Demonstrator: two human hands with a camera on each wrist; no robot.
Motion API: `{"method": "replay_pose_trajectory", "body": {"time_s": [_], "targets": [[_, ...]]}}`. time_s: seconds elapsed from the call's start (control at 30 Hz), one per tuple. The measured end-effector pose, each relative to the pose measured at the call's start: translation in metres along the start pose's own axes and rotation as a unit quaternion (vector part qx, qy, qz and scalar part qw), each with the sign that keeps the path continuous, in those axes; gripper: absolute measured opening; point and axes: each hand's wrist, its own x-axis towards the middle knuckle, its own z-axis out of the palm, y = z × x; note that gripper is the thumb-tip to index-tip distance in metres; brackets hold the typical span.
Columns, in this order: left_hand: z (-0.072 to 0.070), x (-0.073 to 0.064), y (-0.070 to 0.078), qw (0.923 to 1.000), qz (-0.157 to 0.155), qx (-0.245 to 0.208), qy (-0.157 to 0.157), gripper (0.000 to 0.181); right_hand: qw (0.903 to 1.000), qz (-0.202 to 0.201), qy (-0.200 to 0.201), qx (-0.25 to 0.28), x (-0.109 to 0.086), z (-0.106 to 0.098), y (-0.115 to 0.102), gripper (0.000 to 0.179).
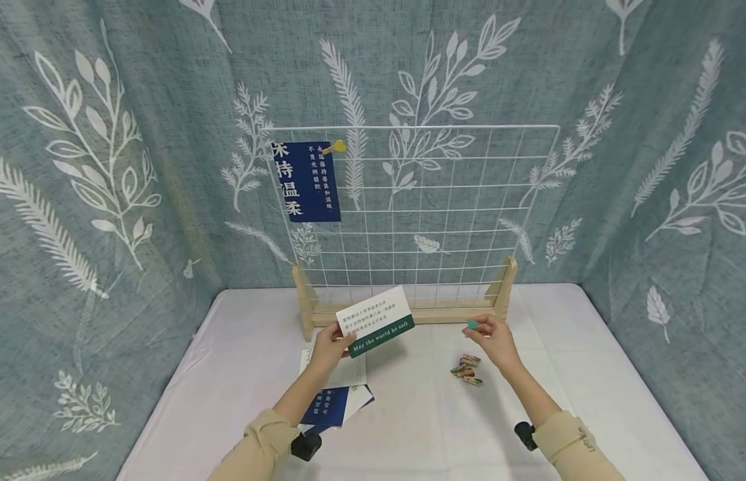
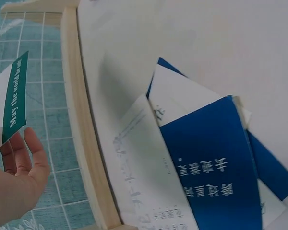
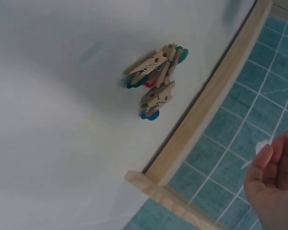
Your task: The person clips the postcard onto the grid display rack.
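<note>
My left hand (image 1: 332, 349) holds a white and green card (image 1: 376, 322) by its left end, tilted above the table in front of the rack. The card's green band reads "May the world be soft". On the right, my right hand (image 1: 494, 339) pinches a small wooden clothespin with a teal top (image 1: 472, 324); only its edge shows in the right wrist view. Below that hand lies a heap of wooden clothespins (image 3: 156, 79) with coloured tops. Under my left forearm, several blue and white cards (image 2: 211, 158) overlap on the table.
A white wire grid rack on a wooden base (image 1: 403, 315) stands at the back of the white-covered table (image 1: 421, 414). At its upper left hangs a blue card (image 1: 307, 194), clipped by a yellow-topped clothespin (image 1: 337, 146). Leaf-patterned curtain (image 1: 186, 167) surrounds the table's back and sides.
</note>
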Motion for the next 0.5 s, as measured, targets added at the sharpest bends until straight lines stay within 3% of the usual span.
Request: {"method": "replay_pose_trajectory", "body": {"time_s": [0.2, 0.4, 0.5], "targets": [[-0.001, 0.004, 0.009, 0.9999, 0.008, -0.002, 0.010, 0.032, 0.9997, 0.022, 0.002, 0.008, 0.002, 0.001, -0.002, 0.018], [0.001, 0.010, 0.018, 0.9994, 0.014, -0.010, 0.029, 0.032, 1.0000, -0.002, -0.003, -0.009, 0.002, 0.003, -0.001, 0.015], [0.001, 0.011, 0.021, 0.9987, 0.021, -0.024, 0.039, 0.031, 0.9999, -0.006, -0.005, 0.012, 0.000, 0.004, -0.002, 0.017]]}}
